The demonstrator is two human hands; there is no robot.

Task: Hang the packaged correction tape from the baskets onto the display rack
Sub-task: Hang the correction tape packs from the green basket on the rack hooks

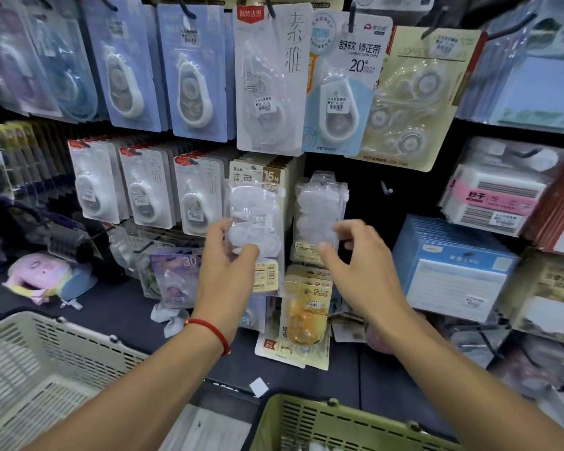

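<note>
My left hand (230, 262) grips the lower end of a clear pack of white correction tape (254, 213), held upright in front of the rack's middle row. To its right, my right hand (355, 255) pinches the bottom of a second clear pack (319, 206), which seems to hang on a hook beside a bare peg (386, 189). Other correction tape packs (194, 76) fill the display rack above and to the left. A white basket (30, 369) stands at lower left and a green basket (323, 424) at the bottom centre.
Yellow tape packs (306, 317) hang below my hands. Blue notepad stacks (450, 271) and pink-labelled boxes (495, 196) sit on the right. A pink pouch (39, 275) lies on the dark shelf at left. A white paper scrap (258, 386) lies near the green basket.
</note>
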